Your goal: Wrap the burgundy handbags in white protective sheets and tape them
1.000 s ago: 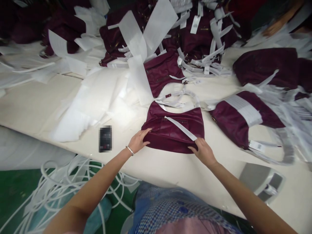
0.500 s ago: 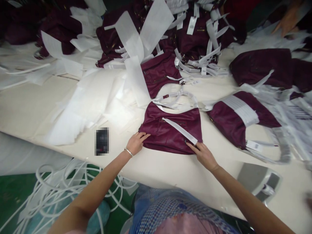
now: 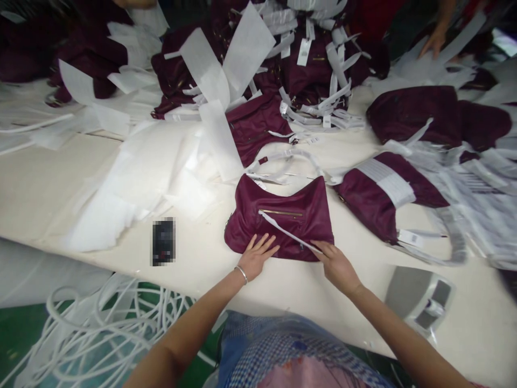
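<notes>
A burgundy handbag lies flat on the pale table in front of me, its wrapped strap stretching away beyond it. Spread fingers of my left hand rest flat on the bag's lower edge. My right hand is at the lower right corner, its fingers pinching the end of a narrow white wrapped strip. That strip runs from the slanting hold up to the left end of the bag's brass zipper.
White paper sheets lie fanned out at left, near a blurred dark object. More burgundy bags lie right and behind. A grey tape dispenser-like device sits at right. Another person's hand reaches in at the far right.
My left hand has moved from the bag's left side to its lower middle and spread. The white strip has turned edge-on in my right hand's grip. The view has shifted slightly.
</notes>
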Demonstrator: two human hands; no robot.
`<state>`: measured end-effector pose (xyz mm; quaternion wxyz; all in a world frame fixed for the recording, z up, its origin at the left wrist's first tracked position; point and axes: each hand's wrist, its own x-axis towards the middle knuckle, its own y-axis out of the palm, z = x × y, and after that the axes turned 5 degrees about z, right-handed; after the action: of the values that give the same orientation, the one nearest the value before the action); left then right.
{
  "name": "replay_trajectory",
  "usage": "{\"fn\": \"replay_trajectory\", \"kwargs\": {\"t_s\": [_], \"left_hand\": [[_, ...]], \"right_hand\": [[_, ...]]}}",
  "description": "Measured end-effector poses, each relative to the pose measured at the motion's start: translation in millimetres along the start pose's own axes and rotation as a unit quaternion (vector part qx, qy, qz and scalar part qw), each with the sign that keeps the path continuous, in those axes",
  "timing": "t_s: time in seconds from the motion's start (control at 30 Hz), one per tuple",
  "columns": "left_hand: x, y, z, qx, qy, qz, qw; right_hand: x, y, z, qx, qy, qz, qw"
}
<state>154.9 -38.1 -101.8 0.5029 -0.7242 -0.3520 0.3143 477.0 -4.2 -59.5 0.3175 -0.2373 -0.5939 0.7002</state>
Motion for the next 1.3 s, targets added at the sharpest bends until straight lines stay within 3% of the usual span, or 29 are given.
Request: {"fn": "replay_trajectory", "kwargs": {"t_s": [0.13,0.27,0.37,0.47,0.53,0.6,0.7,0.77,0.9,1.1,1.3], "left_hand": [[0.8,-4.7,-4.1,-0.033,-0.001,-0.017,0.999],[4.3,-12.4,-5.6,-0.056,0.003,-0.048,0.997],[2.0,-12.3,-6.0,-0.091,0.006,-0.053,0.994],[-2.1,-19.8,-6.2,-0.152,0.004,-0.057,0.987],[-1.2,-32.2,-5.7,-0.212,-0.03,-0.098,0.972],[6.6,-47.9,-3.0,-0.25,-0.097,-0.18,0.946],[32.2,-65.1,6.7,-0.205,-0.161,-0.277,0.925],[52.6,-66.0,15.1,-0.125,-0.158,-0.265,0.943],[76.8,-48.2,26.2,-0.001,-0.174,-0.191,0.966],[80.9,-34.7,27.4,0.013,-0.186,-0.182,0.966],[90.1,-32.9,35.4,0.018,-0.189,-0.19,0.963]], "right_hand": [[6.6,-24.4,43.9,0.101,0.013,-0.109,0.989],[73.1,-35.3,62.5,0.098,-0.015,-0.136,0.986],[130.7,-16.8,56.3,0.044,0.035,-0.096,0.994],[159.5,14.8,45.2,0.016,0.048,-0.046,0.998],[162.2,31.2,40.5,0.006,0.051,-0.037,0.998],[159.2,39.4,39.2,0.0,0.052,-0.041,0.998],[156.3,39.8,40.0,-0.006,0.048,-0.048,0.998],[156.8,36.3,39.1,-0.009,0.048,-0.05,0.998],[154.7,29.2,29.0,-0.009,0.024,-0.044,0.999],[148.9,42.7,10.2,-0.02,0.059,-0.117,0.991],[156.3,48.8,5.9,0.001,0.062,-0.127,0.99]]}}
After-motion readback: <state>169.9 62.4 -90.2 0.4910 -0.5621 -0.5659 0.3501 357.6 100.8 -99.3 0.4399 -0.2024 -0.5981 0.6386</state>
